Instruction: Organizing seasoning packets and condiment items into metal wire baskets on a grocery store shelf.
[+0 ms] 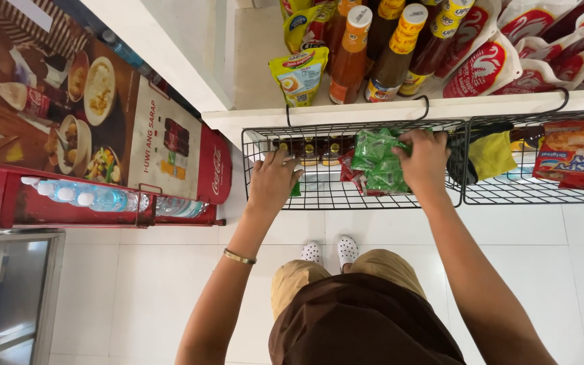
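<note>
1. Fingers [414, 143] of the right hand [426, 162] are clenched on green packets [380, 162] in the wire basket [319, 196].
2. Packets are judged light, soft, crinkly; best pinched at the bunched top.
3. Left hand [273, 181] is curled over the basket rim.

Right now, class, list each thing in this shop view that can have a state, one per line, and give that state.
Left hand: closed on the wire basket's front rim.
Right hand: gripping green packets.
Wire basket: hanging from the shelf, partly filled.
Sauce bottles: upright, capped.
Water bottles: lying down, capped.
</note>
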